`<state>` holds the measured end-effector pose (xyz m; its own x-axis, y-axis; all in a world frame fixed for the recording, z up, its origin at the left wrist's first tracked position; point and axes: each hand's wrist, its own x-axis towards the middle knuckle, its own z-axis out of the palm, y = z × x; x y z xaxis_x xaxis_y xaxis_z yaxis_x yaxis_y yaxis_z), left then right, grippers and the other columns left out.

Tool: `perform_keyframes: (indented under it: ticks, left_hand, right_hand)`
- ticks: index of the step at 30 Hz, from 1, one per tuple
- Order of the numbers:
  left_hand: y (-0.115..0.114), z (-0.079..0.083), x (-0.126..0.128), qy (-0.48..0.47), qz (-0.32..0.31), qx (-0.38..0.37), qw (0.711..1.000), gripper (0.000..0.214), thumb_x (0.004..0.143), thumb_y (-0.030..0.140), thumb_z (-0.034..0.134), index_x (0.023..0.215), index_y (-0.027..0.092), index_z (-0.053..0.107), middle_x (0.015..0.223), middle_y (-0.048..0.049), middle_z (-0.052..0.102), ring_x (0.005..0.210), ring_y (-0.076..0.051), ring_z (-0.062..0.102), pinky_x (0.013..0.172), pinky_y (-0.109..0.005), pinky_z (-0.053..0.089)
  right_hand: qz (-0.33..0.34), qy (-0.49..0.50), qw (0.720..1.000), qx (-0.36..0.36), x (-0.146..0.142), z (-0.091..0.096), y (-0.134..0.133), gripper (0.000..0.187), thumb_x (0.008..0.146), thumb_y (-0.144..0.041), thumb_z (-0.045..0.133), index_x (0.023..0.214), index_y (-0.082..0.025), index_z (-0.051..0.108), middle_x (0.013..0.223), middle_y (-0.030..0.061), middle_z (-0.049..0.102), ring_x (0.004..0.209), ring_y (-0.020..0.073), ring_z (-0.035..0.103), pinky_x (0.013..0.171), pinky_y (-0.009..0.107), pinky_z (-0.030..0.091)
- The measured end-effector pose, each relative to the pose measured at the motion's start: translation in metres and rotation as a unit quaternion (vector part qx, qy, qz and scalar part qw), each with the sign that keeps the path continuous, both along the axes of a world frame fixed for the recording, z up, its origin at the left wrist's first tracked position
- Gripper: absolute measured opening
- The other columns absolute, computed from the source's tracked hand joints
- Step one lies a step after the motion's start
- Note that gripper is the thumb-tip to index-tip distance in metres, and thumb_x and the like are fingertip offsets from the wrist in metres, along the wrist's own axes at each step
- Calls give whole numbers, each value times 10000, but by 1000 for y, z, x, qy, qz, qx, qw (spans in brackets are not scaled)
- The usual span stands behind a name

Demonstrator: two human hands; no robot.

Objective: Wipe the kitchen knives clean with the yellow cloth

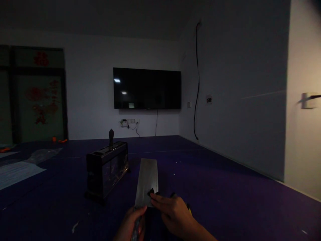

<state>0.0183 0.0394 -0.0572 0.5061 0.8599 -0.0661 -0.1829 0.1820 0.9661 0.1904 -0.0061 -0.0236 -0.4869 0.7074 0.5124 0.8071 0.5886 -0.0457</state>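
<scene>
Cleaver (pixel 146 183): near centre, right of knife block (pixel 110 170).
Left hand (pixel 130 222): grasps its handle (pixel 136 229).
Right hand (pixel 173 209): touches dark piece (pixel 151 191); I can't tell its grip.
Progress: piece at blade (pixel 148 172); remainder unclear.

A black television (pixel 147 90) hangs on a dim, pale wall (pixel 90 87) — purple floor (pixel 240 197) below.

Dim overall | warm light on right-hand door (pixel 301 144) | bright reflections on television (pixel 150 90) | floor (pixel 213 187) shadowed
</scene>
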Motion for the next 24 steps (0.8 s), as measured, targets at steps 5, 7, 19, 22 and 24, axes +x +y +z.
perform_keyframes:
  ticks: [5,7,19,22,24]
  left_hand:
    - [-1,2,0,10,6,-2,1000,602,529,725,559,358,194,334,258,39,305,221,-71,306,295,-186,137]
    - [-1,1,0,19,-2,-1,1000,621,516,744,550,342,196,317,250,36,290,217,-74,305,291,-188,123]
    - [1,-2,0,12,-62,14,998,590,490,717,589,378,199,332,248,64,246,217,-70,291,303,-178,131]
    - [-1,-2,0,-3,-70,21,997,547,494,697,609,446,194,398,250,73,266,215,-66,279,304,-183,139]
    - [-2,-2,0,-11,-60,16,998,527,495,684,626,536,190,446,263,87,290,216,-60,264,309,-181,144]
  right_hand:
    - [-11,-7,1000,6,0,1,0,639,636,-61,399,1229,-270,509,1289,3,473,1039,141,572,783,235,470]
    - [-16,1,1000,15,0,0,1,627,647,-58,395,1226,-267,513,1283,1,480,1030,141,578,778,232,480]
    - [-33,94,993,67,13,-6,12,619,667,-10,356,1225,-222,520,1278,0,492,1058,133,556,872,234,466]
    - [-44,112,990,79,17,-5,13,631,671,-2,355,1236,-236,508,1279,-4,494,1048,136,563,871,241,471]
    - [-53,118,988,87,21,-4,14,633,682,-1,362,1245,-257,495,1290,-15,483,1039,136,570,872,246,473]
